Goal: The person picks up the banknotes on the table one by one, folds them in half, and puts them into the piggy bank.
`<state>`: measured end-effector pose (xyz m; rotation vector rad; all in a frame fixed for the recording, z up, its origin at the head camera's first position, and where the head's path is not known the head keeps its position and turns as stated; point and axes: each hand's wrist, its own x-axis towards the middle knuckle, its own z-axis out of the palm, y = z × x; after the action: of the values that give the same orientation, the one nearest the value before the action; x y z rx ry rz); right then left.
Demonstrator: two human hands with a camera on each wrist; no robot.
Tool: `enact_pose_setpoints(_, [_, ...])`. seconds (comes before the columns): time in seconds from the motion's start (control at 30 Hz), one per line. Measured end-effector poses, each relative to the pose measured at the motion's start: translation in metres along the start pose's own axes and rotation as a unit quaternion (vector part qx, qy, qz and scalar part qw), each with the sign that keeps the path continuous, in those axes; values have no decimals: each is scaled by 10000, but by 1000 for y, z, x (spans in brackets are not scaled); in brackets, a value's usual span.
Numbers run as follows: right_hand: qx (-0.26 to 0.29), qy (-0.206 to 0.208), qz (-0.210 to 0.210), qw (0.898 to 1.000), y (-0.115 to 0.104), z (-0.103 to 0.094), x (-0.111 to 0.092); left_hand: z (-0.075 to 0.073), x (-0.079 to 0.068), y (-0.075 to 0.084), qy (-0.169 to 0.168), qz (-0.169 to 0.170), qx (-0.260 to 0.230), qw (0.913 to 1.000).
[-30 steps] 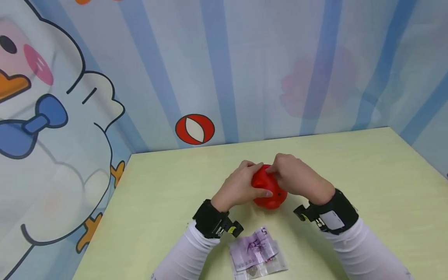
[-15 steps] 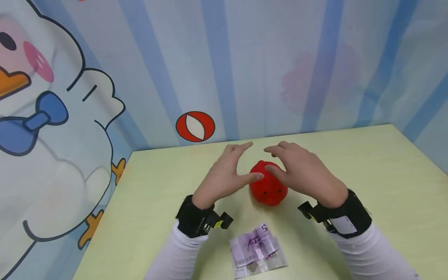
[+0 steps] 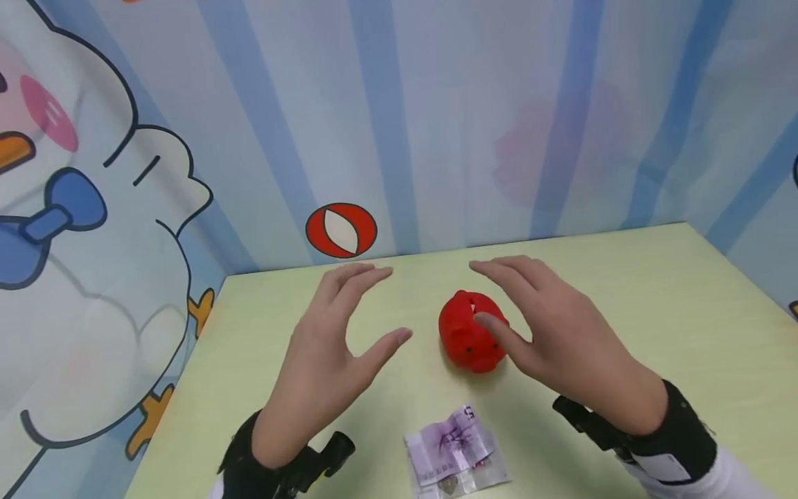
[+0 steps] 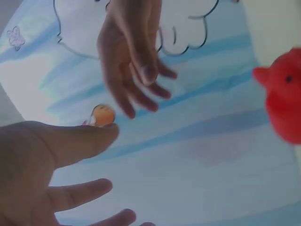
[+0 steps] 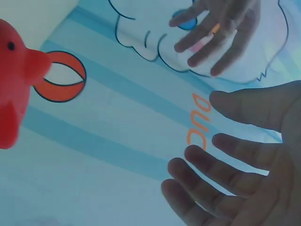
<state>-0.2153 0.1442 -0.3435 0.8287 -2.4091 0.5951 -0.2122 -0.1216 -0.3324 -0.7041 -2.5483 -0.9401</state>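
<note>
A red piggy bank (image 3: 463,334) stands on the table, its snout toward me. Its top slot shows a small pale spot. To its left my left hand (image 3: 324,364) is raised, fingers spread and thumb apart, holding nothing. My right hand (image 3: 555,336) hovers at the right with relaxed fingers, its thumb overlapping the piggy bank in the head view. Both wrist views show the hands with bare palms and the piggy bank (image 4: 287,101) off to one side. Nearer to me lies a purple banknote (image 3: 451,447) on a clear plastic bag (image 3: 495,475) with a coin-like disc.
The pale yellow table (image 3: 623,291) meets a blue-striped backdrop (image 3: 461,138) along its far edge. A cartoon duck (image 3: 112,291) is printed on the left side panel. Black camera straps (image 3: 676,436) sit on both wrists.
Both hands have let go of the piggy bank and moved up and apart, the left hand farther to the left. The piggy bank, banknote and bag stay in place.
</note>
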Motion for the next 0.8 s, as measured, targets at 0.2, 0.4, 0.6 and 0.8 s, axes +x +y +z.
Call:
enact_pose_setpoints(0.2, [-63,-293,-582,9979,-3,14,-14,22,-23,-6,-366,-233,-55,9990])
enact_pose_setpoints(0.4, [-49,-1211,-836,9891,-3,45,-38,59,-46,-22,-1299,-788,323,9879])
enact_pose_setpoints(0.6, [206,-2566,-775,9632,6,77,-62,88,-64,-40,-2562,-972,789,9585])
enact_pose_setpoints(0.8, [194,-3379,-521,9395,15,97,-77,105,-73,-52,-3099,-722,1015,9426])
